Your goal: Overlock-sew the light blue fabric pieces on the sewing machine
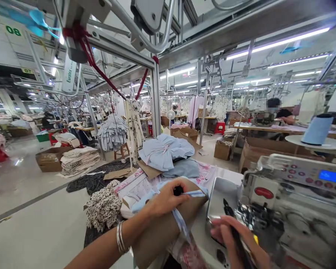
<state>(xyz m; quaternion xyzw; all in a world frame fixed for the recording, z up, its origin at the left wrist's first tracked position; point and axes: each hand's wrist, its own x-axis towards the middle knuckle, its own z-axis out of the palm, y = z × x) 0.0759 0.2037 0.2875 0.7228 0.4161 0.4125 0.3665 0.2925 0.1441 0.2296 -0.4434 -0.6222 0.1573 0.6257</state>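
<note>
While the left hand (170, 196) holds a light-blue fabric strip (181, 223) at the near centre, the right hand (235, 237) grips a black pen-shaped tool (235, 231) at the near right. I record the left thumb and forefinger as pinching the strip, which runs right from the grip and also hangs down across a brown cardboard sheet (156, 239). A dark round item (178, 190) shows within the curl of these fingers; I cannot identify it. I cannot tell whether the left hand also presses on the sheet. Two silver-coloured bangles (120, 237) sit on the left wrist.

The right fingers are closed around the tool, its narrow tip angled up and to the left; motion blur hides their finer detail from me. That hand is just left of an overlock sewing machine (266, 201), whose control panel carries a lit blue display (333, 176). Behind the machine, on the right, I note a blue thread cone (317, 129) upright on a white disc (294, 141).

Beyond the left hand, I find a gathered light-blue fabric bundle (168, 149) on the work surface. Spotted fabric (105, 205) is heaped to the left of the left hand, near black patterned fabric (85, 182). At the far right, a co-worker (284, 114) is at another sewing table (291, 128).
</note>
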